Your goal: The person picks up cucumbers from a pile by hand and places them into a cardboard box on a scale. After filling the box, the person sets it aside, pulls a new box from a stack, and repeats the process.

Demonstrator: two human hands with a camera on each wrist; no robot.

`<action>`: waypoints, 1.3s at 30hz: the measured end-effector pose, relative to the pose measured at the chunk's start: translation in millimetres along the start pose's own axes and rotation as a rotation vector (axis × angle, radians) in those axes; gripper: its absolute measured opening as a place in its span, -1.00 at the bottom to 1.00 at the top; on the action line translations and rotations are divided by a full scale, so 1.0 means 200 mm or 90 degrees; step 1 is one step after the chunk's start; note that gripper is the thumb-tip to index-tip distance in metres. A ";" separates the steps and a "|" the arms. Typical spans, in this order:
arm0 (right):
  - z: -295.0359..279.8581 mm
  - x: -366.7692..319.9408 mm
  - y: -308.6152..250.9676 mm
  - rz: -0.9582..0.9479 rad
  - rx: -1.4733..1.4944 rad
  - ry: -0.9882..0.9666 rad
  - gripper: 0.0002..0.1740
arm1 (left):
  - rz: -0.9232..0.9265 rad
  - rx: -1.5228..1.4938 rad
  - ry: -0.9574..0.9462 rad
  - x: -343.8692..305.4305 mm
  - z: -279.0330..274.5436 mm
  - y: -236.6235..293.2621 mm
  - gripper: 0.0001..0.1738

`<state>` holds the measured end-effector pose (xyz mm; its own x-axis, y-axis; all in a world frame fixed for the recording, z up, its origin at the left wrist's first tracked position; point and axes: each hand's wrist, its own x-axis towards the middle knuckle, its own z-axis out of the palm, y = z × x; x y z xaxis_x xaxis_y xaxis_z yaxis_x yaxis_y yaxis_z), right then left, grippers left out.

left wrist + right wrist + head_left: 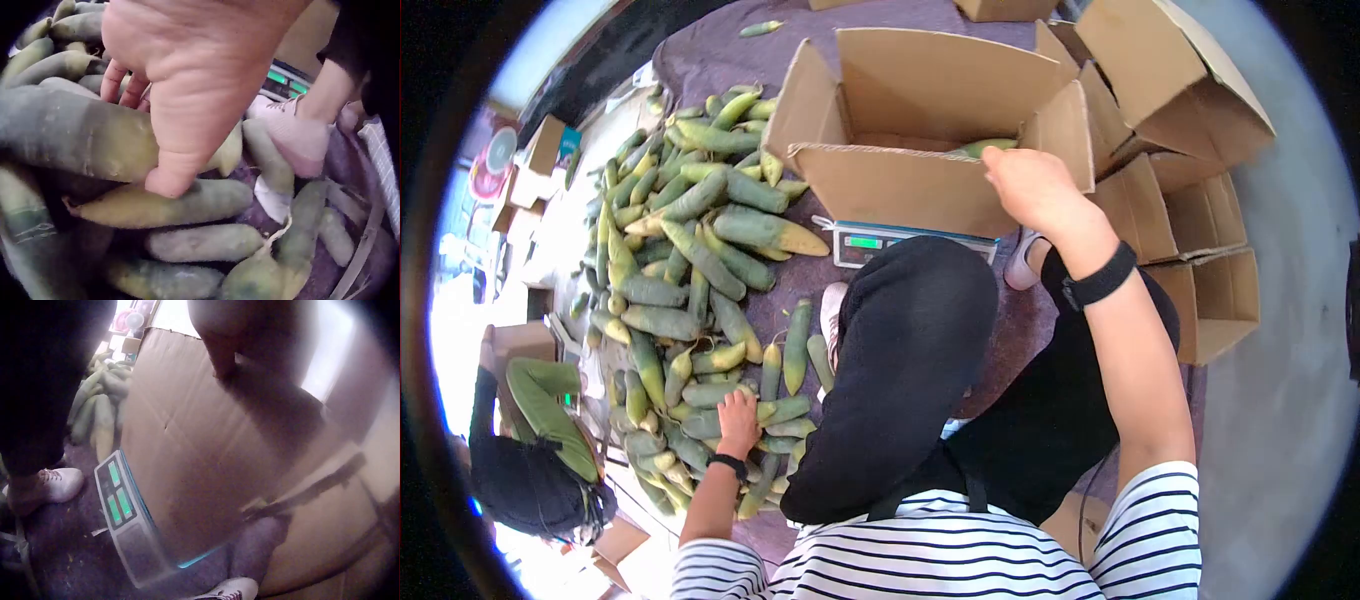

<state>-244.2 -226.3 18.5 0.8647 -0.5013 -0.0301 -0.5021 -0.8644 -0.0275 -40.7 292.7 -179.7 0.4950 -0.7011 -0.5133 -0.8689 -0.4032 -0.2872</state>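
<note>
My left hand (738,420) lies on the heap of green radishes. In the left wrist view this hand (187,81) grips a thick radish (75,134), thumb on its near side and fingers over the far side. At the front wall of an open cardboard box (890,185), my right hand (1040,185) grips the top edge. A green radish (985,147) shows inside the box, close to its fingertips. The right wrist view shows this hand (250,344) dark above the box wall (181,437), its fingers partly hidden. Beneath the box is a scale (863,246) with a lit green display.
More open cardboard boxes (1200,210) stand at the right. My bent knee (920,300) is between the radish heap and the right arm. Another person (540,490) is at the far left. A purple cloth (720,45) covers the floor.
</note>
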 end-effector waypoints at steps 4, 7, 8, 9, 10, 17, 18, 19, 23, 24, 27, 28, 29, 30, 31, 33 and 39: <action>-0.02 0.00 -0.01 0.004 0.018 -0.011 -0.86 | -0.043 -0.285 0.258 0.02 -0.25 0.05 -0.43; -0.05 0.00 -0.02 0.006 0.040 -0.035 -0.82 | -0.076 -0.521 0.391 0.08 -0.36 0.02 -0.49; -0.05 0.00 -0.02 0.002 0.036 -0.045 -0.81 | -0.113 -0.613 0.396 0.09 -0.40 0.02 -0.58; -0.04 0.00 -0.01 -0.001 0.031 -0.057 -0.80 | -0.144 -0.801 0.343 0.09 -0.52 0.04 -0.59; -0.03 0.00 -0.02 -0.006 0.020 -0.048 -0.77 | -0.122 -0.837 0.385 0.10 -0.65 0.06 -0.57; -0.03 -0.01 -0.01 -0.005 0.035 -0.054 -0.77 | 0.068 -0.948 0.810 0.13 -1.57 0.11 -0.48; -0.02 -0.01 -0.02 0.005 0.036 -0.048 -0.78 | 0.129 -1.003 0.828 0.16 -1.69 0.13 -0.52; -0.02 -0.01 -0.02 0.008 0.034 -0.046 -0.78 | 0.192 -1.059 0.843 0.19 -1.80 0.16 -0.56; -0.01 -0.02 -0.01 0.000 0.045 -0.035 -0.78 | 0.265 -1.247 0.731 0.46 -2.10 0.35 -0.59; -0.02 -0.02 -0.01 0.008 0.050 -0.039 -0.78 | 0.287 -1.196 0.677 0.54 -2.11 0.38 -0.61; -0.02 -0.02 -0.02 0.003 0.059 -0.027 -0.80 | 0.282 -1.169 0.510 0.74 -2.06 0.45 -0.68; -0.02 -0.03 -0.02 0.016 0.052 -0.028 -0.78 | 0.243 -1.064 0.576 0.78 -2.01 0.41 -0.73; -0.02 -0.02 -0.03 0.030 0.046 -0.030 -0.76 | 0.204 -0.956 0.634 0.80 -1.96 0.37 -0.78; -0.03 -0.02 -0.02 0.030 0.047 -0.030 -0.76 | 0.193 -0.924 0.652 0.79 -1.92 0.32 -0.81; -0.03 -0.02 -0.02 0.024 0.043 -0.052 -0.76 | 0.178 -0.892 0.668 0.77 -1.87 0.28 -0.84; -0.02 -0.02 -0.03 0.002 0.041 -0.075 -0.76 | 0.118 -0.880 0.676 0.72 -1.73 0.23 -0.86; 0.00 -0.04 -0.02 -0.010 0.068 -0.015 -0.88 | -0.005 -0.725 0.406 0.63 -0.89 0.21 -0.78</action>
<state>-248.2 -219.1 18.8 0.8723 -0.4862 -0.0518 -0.4885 -0.8622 -0.1341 -13.8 82.2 -111.9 0.6887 -0.7235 0.0470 -0.5291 -0.4572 0.7149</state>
